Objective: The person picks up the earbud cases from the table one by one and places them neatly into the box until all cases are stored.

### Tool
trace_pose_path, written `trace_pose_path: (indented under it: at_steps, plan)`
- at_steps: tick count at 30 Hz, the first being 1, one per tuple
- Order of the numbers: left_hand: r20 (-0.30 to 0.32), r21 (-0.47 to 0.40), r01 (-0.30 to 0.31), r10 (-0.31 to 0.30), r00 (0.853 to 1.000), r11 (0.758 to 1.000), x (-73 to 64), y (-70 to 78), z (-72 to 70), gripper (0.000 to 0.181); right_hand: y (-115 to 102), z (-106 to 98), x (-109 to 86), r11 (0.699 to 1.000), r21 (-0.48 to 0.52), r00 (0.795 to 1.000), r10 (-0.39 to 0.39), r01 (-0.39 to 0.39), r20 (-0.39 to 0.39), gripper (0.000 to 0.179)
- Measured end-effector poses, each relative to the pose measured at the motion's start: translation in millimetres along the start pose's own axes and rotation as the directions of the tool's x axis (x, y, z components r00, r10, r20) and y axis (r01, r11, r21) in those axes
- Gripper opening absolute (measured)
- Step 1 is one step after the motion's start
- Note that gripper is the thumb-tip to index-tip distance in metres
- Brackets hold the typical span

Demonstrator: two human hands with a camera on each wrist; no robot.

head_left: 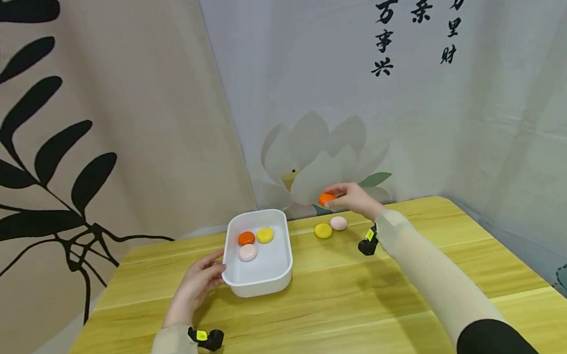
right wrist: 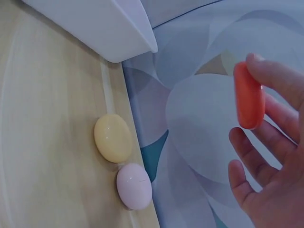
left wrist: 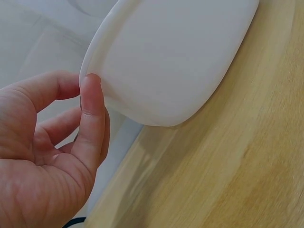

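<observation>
My right hand holds an orange rounded disc above the table's far edge, pinched between thumb and fingers. Below it a yellow rounded disc and a pale pink one lie side by side on the wood. A white rectangular tray stands to their left. Inside it rest another orange disc, a yellow disc and a pink disc. At the tray's near left side, my left hand grips its wall with thumb and fingertips, also seen in the left wrist view.
The wooden table ends just behind the tray and the loose discs. Behind it hangs a printed cloth with a lotus, dark leaves and writing. Each wrist carries a small black camera.
</observation>
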State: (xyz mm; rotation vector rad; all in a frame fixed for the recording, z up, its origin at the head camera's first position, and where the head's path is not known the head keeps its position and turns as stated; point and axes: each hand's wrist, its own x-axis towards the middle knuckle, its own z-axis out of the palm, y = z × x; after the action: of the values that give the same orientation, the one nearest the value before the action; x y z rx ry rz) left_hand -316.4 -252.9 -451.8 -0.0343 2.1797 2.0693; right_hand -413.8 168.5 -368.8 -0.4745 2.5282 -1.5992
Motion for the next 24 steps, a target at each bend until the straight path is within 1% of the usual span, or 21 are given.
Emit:
trace_pose_path:
  at_steps: [9, 14, 19, 24]
  plan:
    - [0.012, -0.013, -0.023, 0.023, 1.000, 1.000, 0.0, -1.2, -1.8, 0.053, -4.1, -1.5, 2.6, 1.000, 0.003, 1.000, 0.006, -0.006, -0.019, 0.054]
    - [0.013, -0.013, -0.023, 0.023, 1.000, 1.000, -0.5, -2.1, -1.2, 0.053, -4.5, -2.5, 2.1, 1.000, 0.015, 1.000, 0.008, -0.008, -0.016, 0.052]
    - [0.014, -0.013, -0.022, 0.022, 1.000, 1.000, -0.8, -2.5, -1.1, 0.054, -5.1, -4.8, 2.4, 1.000, -0.004, 1.000, 0.008, -0.008, -0.012, 0.055]
    - [0.017, 0.002, -0.017, 0.017, 1.000, 1.000, -1.7, 0.3, -1.4, 0.054, -6.9, -8.3, 3.6, 1.000, -0.007, 1.000, -0.008, 0.007, -0.019, 0.057]
